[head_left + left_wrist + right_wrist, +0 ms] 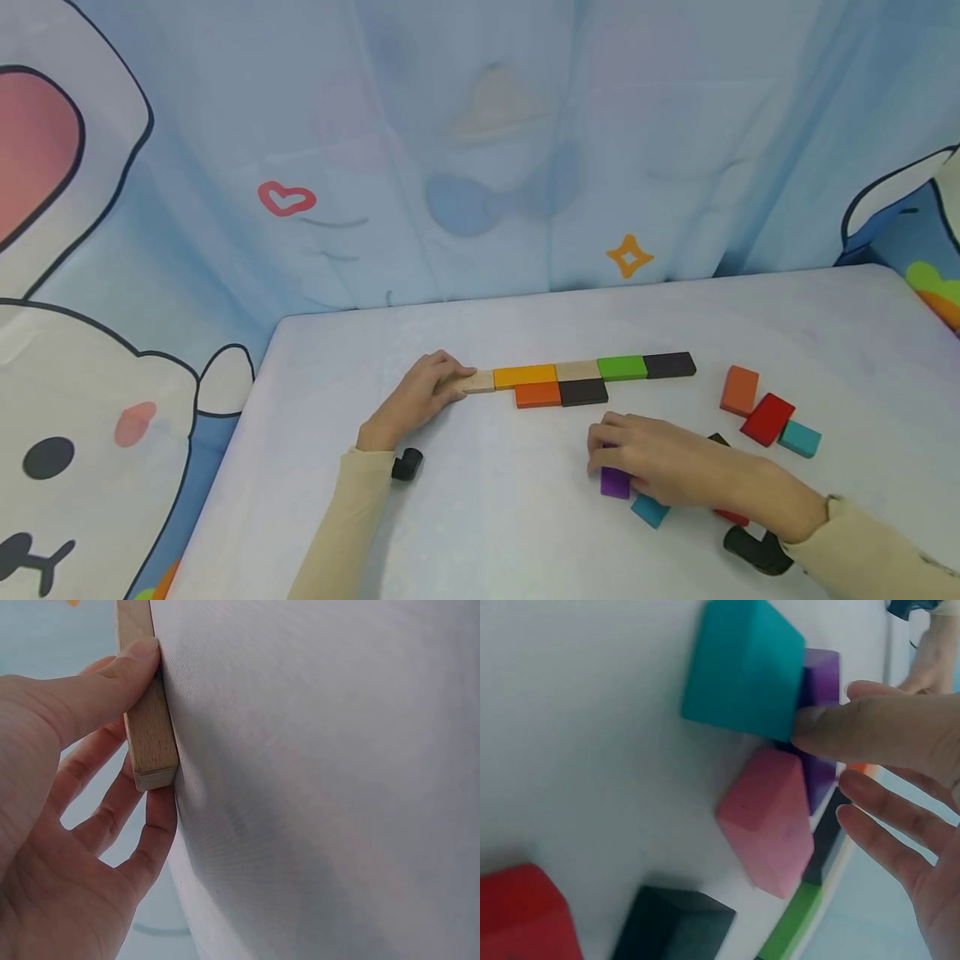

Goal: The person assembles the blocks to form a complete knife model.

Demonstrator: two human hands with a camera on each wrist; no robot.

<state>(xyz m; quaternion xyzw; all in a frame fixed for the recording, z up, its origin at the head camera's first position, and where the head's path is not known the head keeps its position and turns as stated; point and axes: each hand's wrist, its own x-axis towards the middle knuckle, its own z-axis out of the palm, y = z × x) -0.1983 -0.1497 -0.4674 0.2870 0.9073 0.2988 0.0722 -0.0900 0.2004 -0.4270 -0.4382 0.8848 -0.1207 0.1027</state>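
Note:
In the head view, my left hand pinches a plain wood block at the left end of a row. The left wrist view shows the thumb on its near face and fingers behind it. A yellow block, another plain block, a green block and a black block continue the row. Against its front side lie an orange block and a second black block. My right hand grips a purple block, thumb beside a teal block.
A pink block lies beside the purple one, partly hidden by my hand in the head view. Farther right are an orange block, a red block and another teal block. A printed curtain hangs behind the white table.

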